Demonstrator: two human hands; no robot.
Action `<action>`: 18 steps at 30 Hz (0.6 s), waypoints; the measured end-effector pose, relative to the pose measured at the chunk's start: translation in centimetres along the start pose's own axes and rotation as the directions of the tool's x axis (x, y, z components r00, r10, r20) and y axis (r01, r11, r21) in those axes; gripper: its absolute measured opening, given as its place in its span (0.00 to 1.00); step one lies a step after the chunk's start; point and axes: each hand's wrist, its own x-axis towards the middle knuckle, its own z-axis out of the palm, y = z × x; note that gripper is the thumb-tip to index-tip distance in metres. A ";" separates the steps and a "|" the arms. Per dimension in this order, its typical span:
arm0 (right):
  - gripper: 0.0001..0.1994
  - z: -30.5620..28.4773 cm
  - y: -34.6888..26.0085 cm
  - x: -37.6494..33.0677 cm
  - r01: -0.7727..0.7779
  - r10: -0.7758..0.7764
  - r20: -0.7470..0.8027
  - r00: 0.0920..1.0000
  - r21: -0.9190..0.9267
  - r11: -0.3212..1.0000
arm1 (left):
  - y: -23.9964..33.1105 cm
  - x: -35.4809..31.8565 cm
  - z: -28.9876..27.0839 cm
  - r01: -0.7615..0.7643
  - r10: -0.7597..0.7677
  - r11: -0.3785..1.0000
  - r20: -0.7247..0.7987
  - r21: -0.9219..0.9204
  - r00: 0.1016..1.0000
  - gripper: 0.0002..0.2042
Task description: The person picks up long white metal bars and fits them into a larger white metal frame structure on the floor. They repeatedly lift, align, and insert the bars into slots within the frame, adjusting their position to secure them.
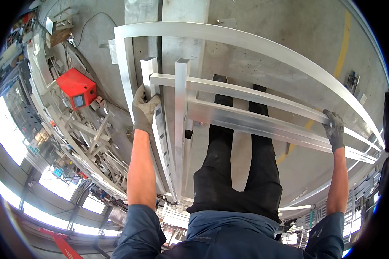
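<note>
In a grey work glove, my left hand (145, 110) is closed round a square aluminium post (159, 125) with a row of slots along it. Beside it on the right stands a plain aluminium post (181, 86). My right hand (335, 129), gloved too, grips the far right part of a long aluminium rail (246, 93), which starts near the posts. Below that rail runs a wider aluminium bar (246, 118). A larger aluminium frame (203, 31) lies beyond, its edge bent by the lens. The fingers' undersides are hidden.
A red machine with a small screen (78, 88) is on my left, near a pile of metal offcuts (90, 138). My legs (220, 151) are below the rails. Small metal parts (352, 81) lie on the floor at far right, by a yellow line (343, 39).
</note>
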 end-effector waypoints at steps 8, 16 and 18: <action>0.28 -0.2 -0.3 -0.1 -0.028 0.029 0.036 0.999 -0.007 1.000 | -1.6 -0.4 0.1 -0.059 0.052 0.996 -0.098 -0.070 0.994 0.25; 0.29 0.4 -1.1 -0.7 -0.044 0.043 0.037 0.998 0.013 0.999 | -1.7 0.0 -1.6 -0.029 0.028 0.977 -0.007 -0.213 1.000 0.29; 0.29 0.8 -1.0 -0.8 -0.062 0.061 0.036 0.998 0.032 0.998 | -1.9 0.0 -1.7 -0.021 0.018 0.976 -0.013 -0.218 1.000 0.30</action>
